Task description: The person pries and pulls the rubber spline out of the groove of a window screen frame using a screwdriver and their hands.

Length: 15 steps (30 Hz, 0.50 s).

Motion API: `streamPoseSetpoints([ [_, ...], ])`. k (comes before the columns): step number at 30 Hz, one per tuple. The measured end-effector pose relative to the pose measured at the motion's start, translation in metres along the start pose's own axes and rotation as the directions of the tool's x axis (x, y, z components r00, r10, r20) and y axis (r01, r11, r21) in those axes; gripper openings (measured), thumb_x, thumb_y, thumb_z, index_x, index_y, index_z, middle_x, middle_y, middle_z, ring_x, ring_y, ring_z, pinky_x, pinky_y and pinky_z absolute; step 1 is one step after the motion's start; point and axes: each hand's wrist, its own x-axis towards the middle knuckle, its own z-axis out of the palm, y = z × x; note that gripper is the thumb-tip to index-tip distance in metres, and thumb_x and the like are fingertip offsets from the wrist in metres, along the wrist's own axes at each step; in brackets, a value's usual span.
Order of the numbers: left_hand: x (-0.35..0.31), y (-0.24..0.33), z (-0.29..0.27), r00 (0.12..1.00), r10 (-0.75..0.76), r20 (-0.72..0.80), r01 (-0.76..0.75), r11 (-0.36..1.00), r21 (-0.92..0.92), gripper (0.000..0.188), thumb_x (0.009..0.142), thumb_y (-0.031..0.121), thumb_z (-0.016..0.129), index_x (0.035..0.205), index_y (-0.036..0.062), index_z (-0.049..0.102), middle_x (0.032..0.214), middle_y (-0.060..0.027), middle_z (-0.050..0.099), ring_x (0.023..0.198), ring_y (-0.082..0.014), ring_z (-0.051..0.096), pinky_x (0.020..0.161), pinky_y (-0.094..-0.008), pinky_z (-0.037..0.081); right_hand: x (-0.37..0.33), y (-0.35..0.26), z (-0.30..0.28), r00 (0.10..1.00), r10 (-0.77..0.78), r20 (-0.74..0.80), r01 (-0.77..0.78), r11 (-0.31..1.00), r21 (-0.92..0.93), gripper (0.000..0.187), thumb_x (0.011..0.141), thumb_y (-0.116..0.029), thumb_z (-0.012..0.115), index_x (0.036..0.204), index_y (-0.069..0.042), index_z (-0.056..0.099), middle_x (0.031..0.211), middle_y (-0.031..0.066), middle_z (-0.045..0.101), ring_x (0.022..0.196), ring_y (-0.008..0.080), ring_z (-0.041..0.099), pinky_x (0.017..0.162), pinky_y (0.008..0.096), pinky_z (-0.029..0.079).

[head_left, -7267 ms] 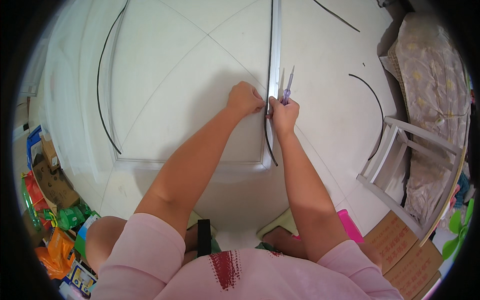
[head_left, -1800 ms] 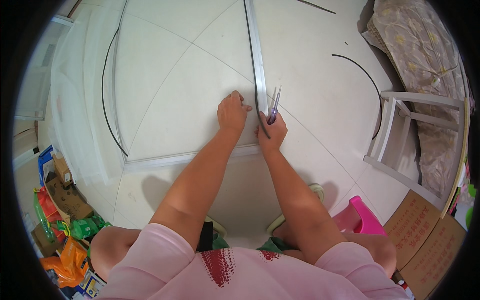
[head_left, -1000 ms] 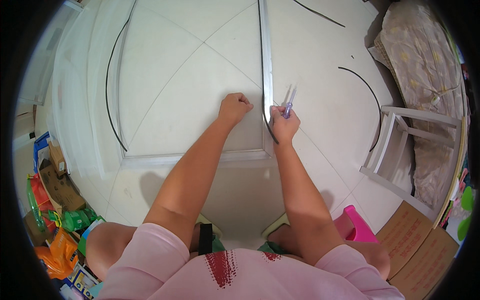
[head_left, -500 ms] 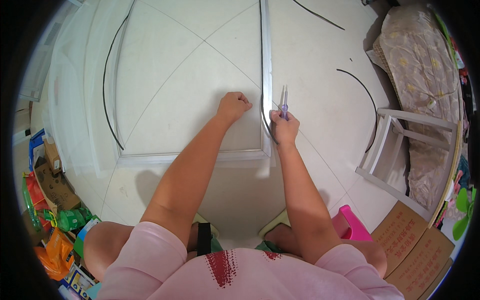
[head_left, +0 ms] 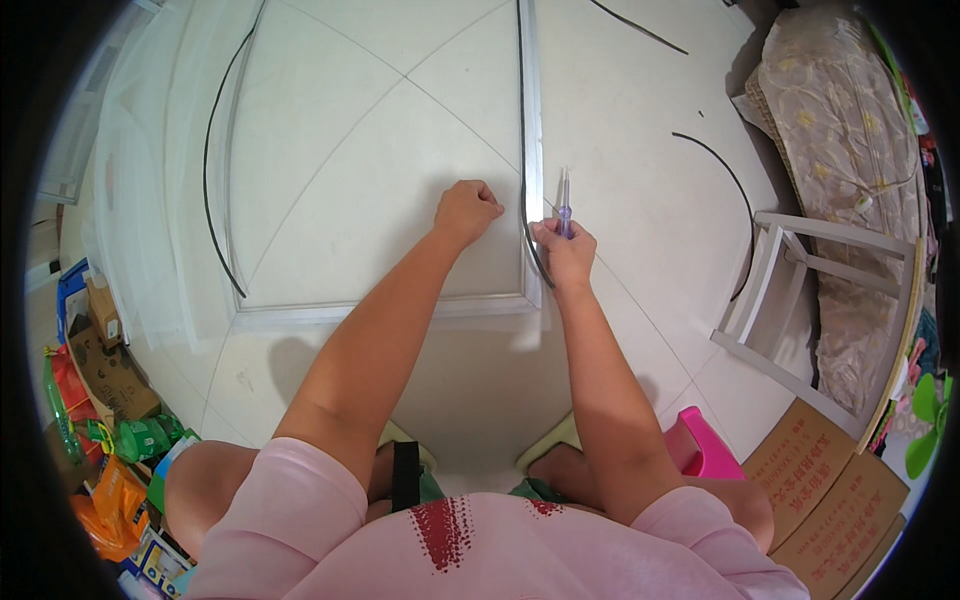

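Note:
A silver metal frame (head_left: 375, 309) lies flat on the tiled floor in front of me. Along its right side runs a thin black strip (head_left: 523, 150), whose near end curves out across the bar beside my right hand. My right hand (head_left: 567, 257) grips the purple see-through handle of a slim screwdriver (head_left: 566, 212), its shaft pointing away from me. Left of that bar, my left hand (head_left: 467, 214) hovers inside the frame, fingers curled and pinched; whatever they may hold is hidden. Another black strip (head_left: 207, 170) lies bowed along the left side of the frame.
Sheer white material (head_left: 150, 190) spreads on the left. Loose black strips (head_left: 735, 180) lie at the right, near a grey stool-like frame (head_left: 775, 290). A pink plastic stool (head_left: 702, 448) and cardboard boxes (head_left: 800, 480) sit close by my right knee; bags and boxes (head_left: 115, 380) crowd the left.
My right hand, with the screwdriver, has shifted slightly left toward the frame's right bar. The left hand stays almost where it was.

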Motion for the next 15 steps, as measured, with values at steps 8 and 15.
streamPoseSetpoints([
  [8, -0.011, 0.011, 0.018, 0.986, 0.030, -0.167, 0.001, 0.983, 0.184, 0.027, 0.076, 0.028, 0.074, 0.078, 0.0042, 0.062, 0.075, -0.0109, 0.066, 0.071, -0.0260, 0.064, 0.066, -0.0385, 0.050, -0.004, -0.023, 0.009, 0.997, -0.059, -0.047, 0.050, 0.983, -0.178, 0.017, 0.080, -0.014, 0.070, 0.080, 0.003, 0.067, 0.064, 0.0040, 0.060, 0.059, 0.0110, 0.051, 0.058, 0.0281, 0.043],
  [15, -0.005, 0.009, 0.021, 0.985, 0.011, -0.170, 0.019, 0.985, 0.173, 0.024, 0.079, 0.026, 0.071, 0.080, 0.0037, 0.063, 0.086, -0.0158, 0.066, 0.086, -0.0326, 0.064, 0.077, -0.0438, 0.049, -0.006, -0.027, 0.018, 0.997, -0.081, 0.001, 0.080, 0.985, -0.155, 0.008, 0.078, -0.005, 0.067, 0.077, 0.002, 0.066, 0.064, -0.0003, 0.057, 0.059, 0.0088, 0.045, 0.058, 0.0249, 0.039],
])
